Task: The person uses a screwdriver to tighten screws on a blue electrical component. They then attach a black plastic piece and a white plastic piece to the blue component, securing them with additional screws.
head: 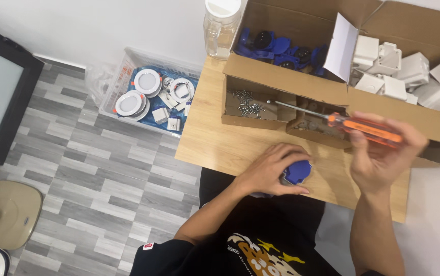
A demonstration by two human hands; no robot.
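My left hand (pixel 273 168) rests on a small blue plastic part (pixel 297 172), pressing it onto the wooden board (pixel 220 145). My right hand (pixel 381 151) grips an orange-handled screwdriver (pixel 365 129), held level, its metal shaft pointing left over a small cardboard box (pixel 230 110) that holds loose silver screws (pixel 245 104). The shaft's tip hovers just above those screws.
A big open cardboard box (pixel 281 71) behind holds blue parts (pixel 276 47) on the left and white plastic housings (pixel 409 74) on the right. A clear jar (pixel 221 28) stands at the board's back corner. A floor basket (pixel 112 84) holds round white lamp fittings. A stool (pixel 8 212) sits lower left.
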